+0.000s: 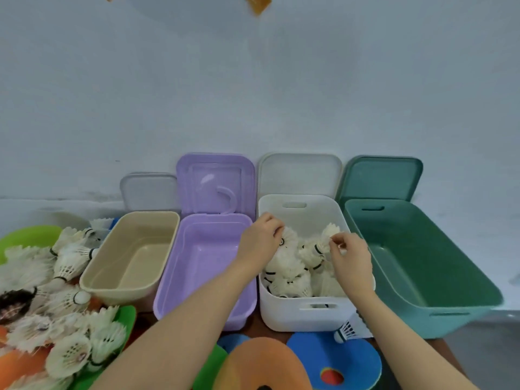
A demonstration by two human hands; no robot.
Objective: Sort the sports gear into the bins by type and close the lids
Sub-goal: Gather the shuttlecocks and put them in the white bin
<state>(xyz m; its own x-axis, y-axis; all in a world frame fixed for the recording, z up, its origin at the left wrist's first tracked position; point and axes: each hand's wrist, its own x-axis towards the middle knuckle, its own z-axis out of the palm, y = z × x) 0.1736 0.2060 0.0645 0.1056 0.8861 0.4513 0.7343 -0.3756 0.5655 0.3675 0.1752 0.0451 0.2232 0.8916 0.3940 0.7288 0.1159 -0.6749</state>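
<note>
Four open bins stand in a row: beige (pixel 92 287), purple (pixel 166 299), white (pixel 295 316) and green (pixel 489 301). The white bin holds several white feather shuttlecocks (pixel 289 273). My left hand (pixel 260 244) reaches over the white bin's left rim with its fingers closed on a shuttlecock (pixel 289 237). Over the same bin, my right hand (pixel 350 256) pinches the feathers of another shuttlecock (pixel 323 243). Each bin's lid leans on the wall behind it: grey (pixel 149 191), purple (pixel 215 182), white (pixel 299 174), green (pixel 381 177).
A heap of shuttlecocks (pixel 59 299) covers green and orange flat discs at the left. Near the front lie an orange disc (pixel 261 364) and a blue disc (pixel 334 361). One shuttlecock (pixel 347 330) lies in front of the white bin. The beige, purple and green bins are empty.
</note>
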